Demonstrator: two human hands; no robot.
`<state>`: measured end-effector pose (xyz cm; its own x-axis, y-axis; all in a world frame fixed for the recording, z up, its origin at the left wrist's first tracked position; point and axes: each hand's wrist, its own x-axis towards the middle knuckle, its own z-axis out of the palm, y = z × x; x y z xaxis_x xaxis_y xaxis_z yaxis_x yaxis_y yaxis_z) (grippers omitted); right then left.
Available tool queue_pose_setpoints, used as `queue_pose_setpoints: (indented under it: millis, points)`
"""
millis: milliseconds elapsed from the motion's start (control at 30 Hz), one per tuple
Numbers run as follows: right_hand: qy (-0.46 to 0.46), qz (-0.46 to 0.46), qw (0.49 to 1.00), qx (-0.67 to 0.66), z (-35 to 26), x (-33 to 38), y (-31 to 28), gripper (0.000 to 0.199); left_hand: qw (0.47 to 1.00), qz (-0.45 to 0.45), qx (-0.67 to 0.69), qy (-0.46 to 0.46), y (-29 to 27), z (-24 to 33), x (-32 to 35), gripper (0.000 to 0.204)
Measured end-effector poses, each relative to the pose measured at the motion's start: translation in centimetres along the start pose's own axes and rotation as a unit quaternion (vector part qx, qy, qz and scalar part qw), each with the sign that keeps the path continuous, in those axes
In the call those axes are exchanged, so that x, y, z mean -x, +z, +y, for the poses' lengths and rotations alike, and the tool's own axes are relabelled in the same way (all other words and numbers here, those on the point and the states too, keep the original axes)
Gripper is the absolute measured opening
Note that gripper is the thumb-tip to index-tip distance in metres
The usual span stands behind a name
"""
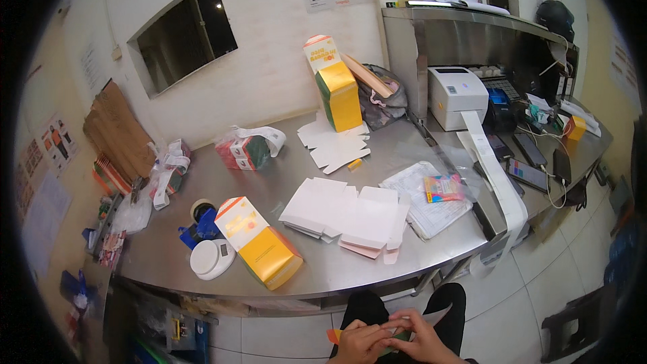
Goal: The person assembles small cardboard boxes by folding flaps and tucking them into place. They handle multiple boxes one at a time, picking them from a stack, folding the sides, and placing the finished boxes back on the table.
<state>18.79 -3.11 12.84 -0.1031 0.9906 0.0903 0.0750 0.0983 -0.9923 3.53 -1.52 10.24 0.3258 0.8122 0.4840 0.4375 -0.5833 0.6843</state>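
Observation:
Over my lap, at the bottom of the head view, my left hand [361,342] and my right hand [419,338] are close together with bent fingers. Both grip a piece of card [437,315], mostly hidden by the fingers. White shows at its right end, orange at its left, and some green between the hands. On the table edge ahead stands a yellow, white and orange carton [271,255]. Right of it lies a stack of flat white carton blanks [322,207]. A second yellow and green carton [342,98] stands farther back, beside more white blanks [331,143].
A round white scale [210,260] and a blue tape dispenser [199,228] sit at the left. Wrapped red-and-green packs [244,153] lie behind. At the right are papers [431,212], a label printer [458,98] trailing a long strip, and phones [527,174] with cables.

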Motion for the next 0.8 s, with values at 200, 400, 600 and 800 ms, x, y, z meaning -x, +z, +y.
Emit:
queue_pose_setpoints:
  millis: [200,400,600,800]
  points:
    - [0.066,0.004,0.998,-0.002,4.0,0.7,-0.3,0.029,0.967,0.128,-0.2,0.089,0.5,-2.7,0.0,0.06]
    - [0.021,0.129,0.955,-0.266,8.0,1.1,0.2,0.043,0.974,0.179,0.109,-0.088,1.6,-3.1,0.2,0.083]
    - [0.023,0.161,0.885,-0.436,8.4,-0.5,-0.3,0.014,0.937,0.004,0.157,-0.311,-1.3,-2.1,0.0,0.042]
    - [-0.045,0.017,0.986,0.159,5.3,-1.8,-2.7,0.027,0.99,-0.014,0.032,-0.138,-0.7,-2.4,0.7,0.014]
